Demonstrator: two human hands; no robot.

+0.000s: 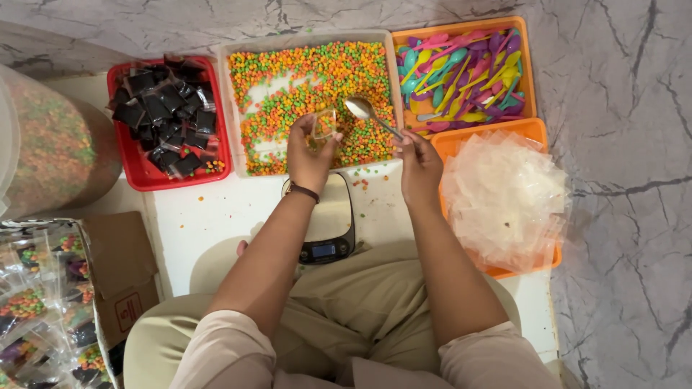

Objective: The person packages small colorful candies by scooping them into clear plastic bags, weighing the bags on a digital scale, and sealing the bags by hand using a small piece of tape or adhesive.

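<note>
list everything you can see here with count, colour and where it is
metal spoon: one, silver, over the candy tray
small clear bag: one, held over the candy tray
candy tray: one, pale, orange-green-yellow beads, centre
red tray: one, dark packets, left
spoon tray: one, orange, many coloured plastic spoons, upper right
bag tray: one, orange, clear bags, right
scale: one, silver-black, centre
cardboard box: one, brown, filled packets, lower left
left hand: holds the bag
right hand: holds the spoon

The candy tray (238, 65) sits in the middle, with the packet tray (122, 169) to its left and the spoon tray (530, 68) to its right. The scale (328, 230) lies in front of the candy tray. The bag tray (537, 130) is in front of the spoon tray.
</note>
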